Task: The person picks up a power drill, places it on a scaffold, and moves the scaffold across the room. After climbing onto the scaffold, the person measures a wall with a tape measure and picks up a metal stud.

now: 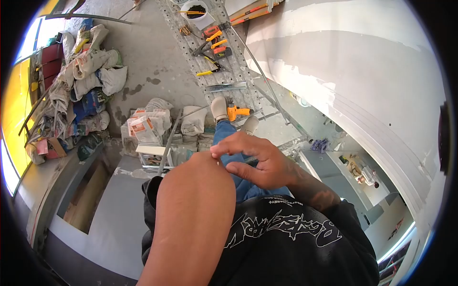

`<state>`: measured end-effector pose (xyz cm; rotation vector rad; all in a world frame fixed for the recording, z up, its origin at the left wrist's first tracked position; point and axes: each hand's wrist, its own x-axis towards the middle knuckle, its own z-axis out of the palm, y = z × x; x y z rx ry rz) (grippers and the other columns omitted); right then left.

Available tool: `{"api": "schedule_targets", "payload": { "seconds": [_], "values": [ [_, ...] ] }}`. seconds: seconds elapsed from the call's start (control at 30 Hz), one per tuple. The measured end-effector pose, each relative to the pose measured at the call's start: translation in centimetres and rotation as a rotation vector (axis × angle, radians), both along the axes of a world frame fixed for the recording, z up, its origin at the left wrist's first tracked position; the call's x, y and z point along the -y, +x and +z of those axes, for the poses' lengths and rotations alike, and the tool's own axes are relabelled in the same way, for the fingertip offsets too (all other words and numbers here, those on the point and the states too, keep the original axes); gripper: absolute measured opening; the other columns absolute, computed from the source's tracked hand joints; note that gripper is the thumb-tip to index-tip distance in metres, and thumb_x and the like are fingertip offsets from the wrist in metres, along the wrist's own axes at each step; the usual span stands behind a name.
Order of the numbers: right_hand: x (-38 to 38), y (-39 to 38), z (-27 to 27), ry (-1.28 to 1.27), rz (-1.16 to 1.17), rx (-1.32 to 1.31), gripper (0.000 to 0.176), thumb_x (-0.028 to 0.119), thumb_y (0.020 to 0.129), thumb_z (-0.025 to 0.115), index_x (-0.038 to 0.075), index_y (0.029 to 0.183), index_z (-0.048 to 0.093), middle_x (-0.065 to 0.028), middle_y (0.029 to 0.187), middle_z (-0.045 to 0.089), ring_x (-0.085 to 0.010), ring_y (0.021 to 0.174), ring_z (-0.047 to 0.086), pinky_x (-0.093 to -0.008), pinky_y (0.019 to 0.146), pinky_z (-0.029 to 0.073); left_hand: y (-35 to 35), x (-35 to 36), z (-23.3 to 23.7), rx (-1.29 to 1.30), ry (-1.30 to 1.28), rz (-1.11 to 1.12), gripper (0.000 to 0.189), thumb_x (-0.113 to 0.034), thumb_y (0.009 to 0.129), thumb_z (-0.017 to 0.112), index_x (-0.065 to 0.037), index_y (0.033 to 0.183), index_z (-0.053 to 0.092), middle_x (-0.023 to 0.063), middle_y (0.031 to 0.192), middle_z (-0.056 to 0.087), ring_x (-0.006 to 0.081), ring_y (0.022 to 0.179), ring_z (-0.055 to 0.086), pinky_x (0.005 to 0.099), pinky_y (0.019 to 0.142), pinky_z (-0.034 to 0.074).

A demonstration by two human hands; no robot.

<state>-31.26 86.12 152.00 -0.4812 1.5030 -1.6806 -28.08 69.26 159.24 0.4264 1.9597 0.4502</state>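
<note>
My left hand (210, 164) is bent down at the wrist, and its fingers are out of sight behind it. A small white speck shows on its skin. My right hand (260, 159) reaches across with thumb and index finger apart, its index fingertip at the back of my left hand. Neither hand shows a tool. Beyond them, an orange drill (237, 112) lies by my shoe (219, 108) on a perforated metal platform (191, 62). Farther along are short metal profiles (226, 87), yellow-handled snips (210, 70) and a red-and-black power tool (214, 30).
A white bucket (194, 10) with dark contents stands at the platform's far end. Filled sacks (90, 66) are heaped at left, with more bags (148, 125) below the platform. A partly plastered wall (343, 57) curves along the right. Metal bars (267, 86) run beside the platform.
</note>
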Motion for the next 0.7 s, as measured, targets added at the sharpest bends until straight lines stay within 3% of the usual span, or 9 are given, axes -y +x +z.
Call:
{"api": "schedule_targets", "payload": {
  "seconds": [0.2, 0.3, 0.5, 0.63, 0.7],
  "values": [
    [-0.2, -0.5, -0.1, 0.005, 0.002, -0.095, 0.021, 0.007, 0.088, 0.062, 0.006, 0.109, 0.065, -0.0081, 0.101, 0.066, -0.0247, 0.096, 0.062, -0.0359, 0.087, 0.045, -1.0, -0.9, 0.7, 0.027, -0.056, 0.006, 0.019, -0.012, 0.084, 0.058, -0.003, 0.099, 0.064, 0.0101, 0.091, 0.064, 0.0241, 0.081, 0.066, 0.0352, 0.067, 0.054],
    [-0.5, -1.0, 0.3, 0.046, 0.057, 0.005, 0.014, 0.009, 0.086, 0.065, 0.007, 0.1, 0.066, -0.0064, 0.098, 0.066, -0.0241, 0.095, 0.062, -0.0356, 0.085, 0.045, -1.1, -1.3, 1.3, 0.045, -0.072, 0.032, 0.017, -0.011, 0.082, 0.058, -0.003, 0.095, 0.065, 0.0112, 0.088, 0.065, 0.0261, 0.079, 0.067, 0.0357, 0.065, 0.054],
    [-0.9, -1.4, 1.1, 0.073, 0.081, -0.149, 0.011, 0.011, 0.082, 0.068, 0.005, 0.091, 0.065, -0.0077, 0.091, 0.066, -0.0229, 0.085, 0.063, -0.0324, 0.076, 0.047, -0.2, -1.1, 2.9, 0.038, -0.127, 0.118, 0.015, -0.009, 0.079, 0.058, -0.002, 0.088, 0.067, 0.0135, 0.08, 0.065, 0.03, 0.074, 0.068, 0.0368, 0.06, 0.055],
    [-1.1, 0.1, 0.6, 0.147, -0.305, 0.012, 0.009, 0.0, 0.079, 0.067, 0.002, 0.088, 0.064, -0.0086, 0.087, 0.064, -0.0163, 0.081, 0.061, -0.0301, 0.076, 0.048, 0.7, 0.8, 3.7, -0.012, -0.16, 0.131, 0.014, -0.008, 0.078, 0.057, -0.002, 0.086, 0.068, 0.0153, 0.075, 0.066, 0.0321, 0.071, 0.069, 0.0376, 0.056, 0.054],
    [-0.8, 0.1, 1.2, 0.046, -0.459, 0.077, 0.012, -0.005, 0.078, 0.066, 0.002, 0.087, 0.062, -0.0089, 0.087, 0.063, -0.0156, 0.082, 0.06, -0.0302, 0.077, 0.048, 2.7, 1.4, 2.5, 0.053, -0.183, 0.094, 0.014, -0.011, 0.08, 0.058, -0.003, 0.086, 0.067, 0.0135, 0.073, 0.066, 0.0267, 0.068, 0.069, 0.0356, 0.055, 0.054]
  ]
}}
